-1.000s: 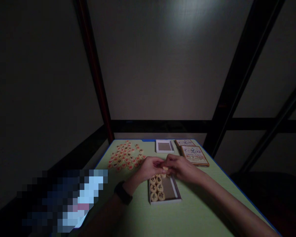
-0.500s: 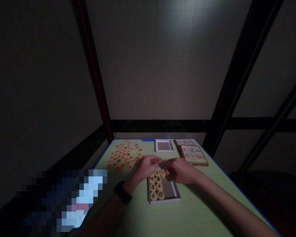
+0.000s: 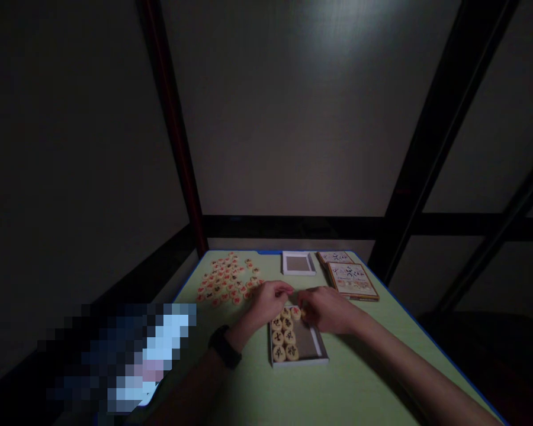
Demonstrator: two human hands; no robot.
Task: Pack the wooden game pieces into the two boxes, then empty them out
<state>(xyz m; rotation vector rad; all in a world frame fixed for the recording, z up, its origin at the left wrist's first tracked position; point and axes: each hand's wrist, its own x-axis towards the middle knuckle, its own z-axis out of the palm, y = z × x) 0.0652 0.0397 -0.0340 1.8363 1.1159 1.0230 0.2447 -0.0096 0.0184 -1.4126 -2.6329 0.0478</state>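
An open shallow box [image 3: 310, 349] on the green table holds round wooden pieces [image 3: 290, 337] with black characters in its left part. One piece with a red character [image 3: 295, 313] lies near its far edge. My right hand [image 3: 322, 309] is over the box's far right corner, fingers closed on a round piece [image 3: 305, 315] that is partly hidden. At the far left corner is my left hand [image 3: 270, 300], its fingers curved and slightly apart with nothing visible in them. A dark band is on the left wrist.
Many loose round pieces [image 3: 224, 281] are spread on the table's left side. A second shallow box [image 3: 298, 264] stands at the back. Two printed box lids [image 3: 352, 280] overlap at the back right. A pixelated bright object [image 3: 164, 349] is at the lower left.
The whole view has shifted slightly, moving the scene a little to the right. Both hands stay at the far edge of the box, with the right hand still at the piece.
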